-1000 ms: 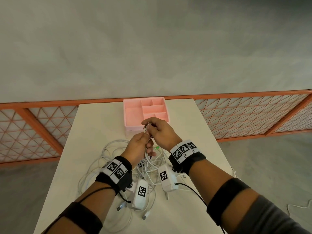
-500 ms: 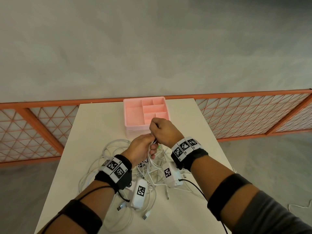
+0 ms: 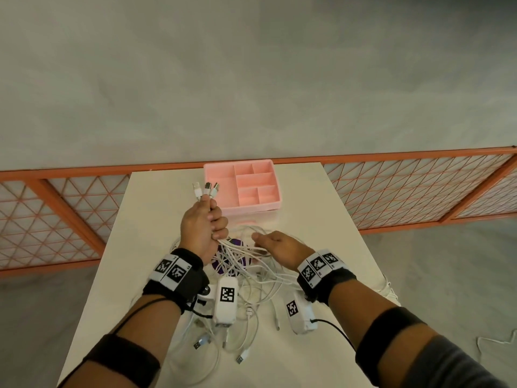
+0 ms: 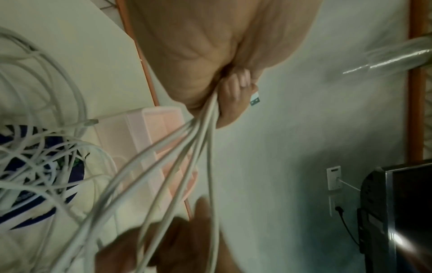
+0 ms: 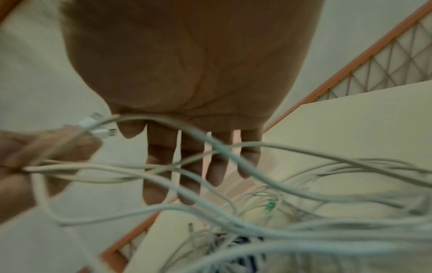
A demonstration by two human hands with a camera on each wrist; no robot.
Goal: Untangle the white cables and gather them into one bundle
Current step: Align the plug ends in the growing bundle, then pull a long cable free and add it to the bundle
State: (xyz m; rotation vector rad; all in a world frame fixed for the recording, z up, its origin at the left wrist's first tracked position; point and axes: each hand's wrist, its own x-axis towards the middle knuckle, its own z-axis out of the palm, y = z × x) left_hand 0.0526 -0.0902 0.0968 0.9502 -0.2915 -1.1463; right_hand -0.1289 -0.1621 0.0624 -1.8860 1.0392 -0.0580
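My left hand (image 3: 205, 219) is raised in a fist around several white cables (image 3: 240, 252); three connector ends (image 3: 205, 189) stick out above it. In the left wrist view the cables (image 4: 177, 147) fan out from under the curled fingers (image 4: 236, 88). My right hand (image 3: 270, 242) hovers lower to the right, fingers straight and spread, with strands running under them and nothing pinched. The right wrist view shows the straight fingers (image 5: 189, 166) behind crossing cables (image 5: 233, 160). The remaining tangle (image 3: 251, 287) lies on the table between my wrists, over a purple-and-white object (image 3: 223, 264).
A pink compartment tray (image 3: 243, 186) stands at the table's far edge, just beyond my left hand. Loose plug ends (image 3: 201, 341) lie near the front of the white table (image 3: 321, 208). An orange lattice railing (image 3: 405, 189) runs behind the table.
My left hand has lifted up and left with the gathered cable ends. My right hand has let go of them and dropped to the right with its fingers spread.
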